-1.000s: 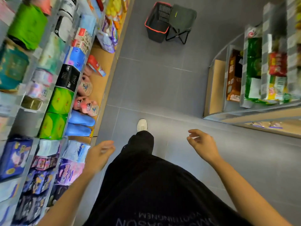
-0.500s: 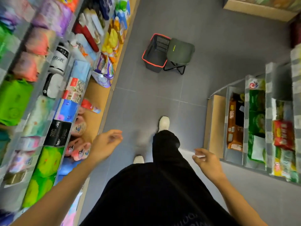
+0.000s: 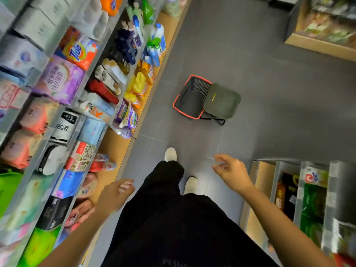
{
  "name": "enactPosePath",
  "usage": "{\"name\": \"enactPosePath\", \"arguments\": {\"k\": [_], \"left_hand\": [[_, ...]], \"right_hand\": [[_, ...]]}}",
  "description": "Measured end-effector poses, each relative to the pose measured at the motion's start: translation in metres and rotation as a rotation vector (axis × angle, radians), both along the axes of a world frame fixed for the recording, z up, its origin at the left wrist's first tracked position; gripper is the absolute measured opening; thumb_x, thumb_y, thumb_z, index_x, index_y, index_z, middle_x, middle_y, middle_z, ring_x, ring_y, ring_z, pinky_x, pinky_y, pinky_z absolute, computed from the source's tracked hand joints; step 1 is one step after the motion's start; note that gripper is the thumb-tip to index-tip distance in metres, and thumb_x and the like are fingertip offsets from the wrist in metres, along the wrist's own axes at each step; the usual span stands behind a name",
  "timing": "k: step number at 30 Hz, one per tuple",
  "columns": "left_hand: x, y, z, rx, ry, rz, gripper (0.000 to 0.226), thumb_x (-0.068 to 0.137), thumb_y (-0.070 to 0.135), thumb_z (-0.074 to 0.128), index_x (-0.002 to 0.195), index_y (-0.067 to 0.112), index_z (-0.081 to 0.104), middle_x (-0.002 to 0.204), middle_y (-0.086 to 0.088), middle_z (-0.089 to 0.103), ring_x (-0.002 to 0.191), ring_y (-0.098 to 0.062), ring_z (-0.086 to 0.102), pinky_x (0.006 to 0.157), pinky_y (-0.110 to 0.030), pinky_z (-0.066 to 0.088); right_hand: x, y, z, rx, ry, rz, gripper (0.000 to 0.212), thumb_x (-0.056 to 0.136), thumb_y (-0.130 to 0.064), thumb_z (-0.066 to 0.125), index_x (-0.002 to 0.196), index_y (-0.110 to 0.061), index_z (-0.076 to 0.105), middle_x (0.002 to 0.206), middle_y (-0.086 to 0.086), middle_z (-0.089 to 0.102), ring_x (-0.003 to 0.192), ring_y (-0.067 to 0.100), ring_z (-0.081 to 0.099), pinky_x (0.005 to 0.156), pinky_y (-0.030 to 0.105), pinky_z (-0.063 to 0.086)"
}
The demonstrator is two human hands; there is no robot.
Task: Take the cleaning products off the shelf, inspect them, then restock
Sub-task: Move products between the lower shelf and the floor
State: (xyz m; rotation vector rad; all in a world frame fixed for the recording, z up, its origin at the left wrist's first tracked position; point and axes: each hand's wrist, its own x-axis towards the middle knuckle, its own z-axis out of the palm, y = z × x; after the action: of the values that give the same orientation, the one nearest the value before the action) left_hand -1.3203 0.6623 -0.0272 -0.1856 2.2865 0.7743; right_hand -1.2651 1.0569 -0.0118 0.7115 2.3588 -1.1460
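Cleaning products fill the shelving on my left: an orange Tide bag (image 3: 80, 50), a purple detergent bag (image 3: 59, 79), yellow bottles (image 3: 139, 83), blue and white bottles (image 3: 157, 45) and purple refill pouches (image 3: 126, 114) on the wooden bottom shelf (image 3: 113, 143). My left hand (image 3: 115, 195) hangs empty beside the shelf, fingers loosely apart. My right hand (image 3: 231, 170) is out over the aisle floor, fingers spread, holding nothing. Neither hand touches a product.
A black shopping basket with a red rim (image 3: 190, 97) stands on the grey floor ahead, against a green folding stool (image 3: 221, 101). Tissue packs (image 3: 67, 184) line the near left shelf. A snack shelf (image 3: 312, 201) stands close on my right.
I have walked forward along the aisle; the basket and stool are nearer, and the detergent section has come into view. Both hands stay empty, swinging as I step.
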Motion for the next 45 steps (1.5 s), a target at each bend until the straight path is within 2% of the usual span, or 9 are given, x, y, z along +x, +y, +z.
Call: {"name": "enactPosePath", "arguments": {"k": [2,13,18,25,28,30,36,40,45], "left_hand": [[-0.038,0.017,-0.007,0.029,0.005,0.035,0.019,0.086,0.039,0.071,0.103,0.032,0.074,0.096,0.012,0.074,0.089,-0.003,0.067,0.081,-0.024,0.047],[-0.312,0.139,-0.059,0.234,-0.056,0.103,0.02,0.088,0.031,0.073,0.107,0.027,0.074,0.108,-0.004,0.075,0.102,-0.022,0.069,0.101,-0.043,0.051],[-0.411,0.21,-0.053,0.327,-0.026,0.128,0.023,0.073,0.043,0.068,0.095,0.039,0.07,0.097,0.004,0.073,0.095,-0.016,0.069,0.094,-0.034,0.051],[-0.505,0.313,-0.092,0.395,0.014,0.188,0.029,0.09,0.023,0.073,0.085,0.05,0.064,0.089,0.024,0.067,0.082,0.003,0.063,0.066,-0.02,0.045],[-0.527,0.352,-0.106,0.371,0.044,0.311,0.019,0.083,0.032,0.074,0.088,0.048,0.065,0.09,0.017,0.068,0.082,-0.008,0.064,0.073,-0.024,0.048],[-0.529,0.376,-0.113,0.324,0.066,0.44,0.02,0.088,0.024,0.076,0.089,0.041,0.066,0.089,0.01,0.069,0.081,-0.012,0.063,0.073,-0.013,0.047],[-0.496,0.456,-0.099,0.127,0.052,0.812,0.015,0.091,0.01,0.072,0.098,0.023,0.072,0.095,0.0,0.074,0.073,0.013,0.063,0.072,0.002,0.04],[-0.473,0.492,-0.092,0.157,0.017,0.971,0.017,0.09,0.009,0.073,0.105,0.016,0.076,0.098,-0.004,0.077,0.09,-0.016,0.071,0.089,-0.022,0.051],[-0.465,0.491,-0.107,0.227,0.064,1.116,0.02,0.091,0.007,0.072,0.097,0.025,0.074,0.085,0.012,0.073,0.073,0.011,0.066,0.071,0.0,0.043]], "right_hand": [[-0.055,0.01,-0.003,0.009,0.006,0.043,0.036,0.094,-0.028,0.069,0.129,-0.02,0.064,0.113,-0.004,0.069,0.098,0.016,0.065,0.089,0.03,0.05],[-0.268,0.086,0.01,0.084,-0.168,-0.017,0.028,0.093,-0.023,0.069,0.121,-0.019,0.069,0.108,-0.001,0.071,0.091,0.013,0.067,0.093,0.034,0.053],[-0.323,0.149,0.022,0.153,-0.172,-0.094,0.027,0.091,-0.022,0.072,0.118,-0.021,0.071,0.102,-0.003,0.073,0.09,0.007,0.068,0.093,0.031,0.053],[-0.427,0.259,-0.006,0.193,-0.147,0.076,0.022,0.09,-0.024,0.073,0.112,-0.026,0.071,0.095,-0.011,0.072,0.083,-0.003,0.066,0.082,0.018,0.052],[-0.488,0.321,-0.026,0.152,-0.171,0.244,0.023,0.09,-0.025,0.073,0.112,-0.029,0.071,0.098,-0.013,0.072,0.086,-0.003,0.067,0.085,0.022,0.055],[-0.536,0.361,-0.035,0.118,-0.204,0.418,0.025,0.091,-0.026,0.072,0.116,-0.028,0.07,0.1,-0.013,0.071,0.089,-0.002,0.067,0.085,0.017,0.053],[-0.673,0.395,-0.044,0.039,-0.174,0.834,0.024,0.088,-0.017,0.073,0.111,-0.021,0.073,0.097,-0.008,0.071,0.077,-0.004,0.062,0.079,0.003,0.044],[-0.731,0.343,-0.048,-0.056,-0.106,1.01,0.027,0.087,-0.018,0.074,0.113,-0.022,0.072,0.097,-0.007,0.072,0.085,0.009,0.067,0.09,0.028,0.052],[-0.762,0.259,-0.068,-0.08,-0.004,1.151,0.027,0.087,-0.023,0.073,0.113,-0.022,0.072,0.094,-0.012,0.07,0.087,0.012,0.069,0.09,0.038,0.055]]}}
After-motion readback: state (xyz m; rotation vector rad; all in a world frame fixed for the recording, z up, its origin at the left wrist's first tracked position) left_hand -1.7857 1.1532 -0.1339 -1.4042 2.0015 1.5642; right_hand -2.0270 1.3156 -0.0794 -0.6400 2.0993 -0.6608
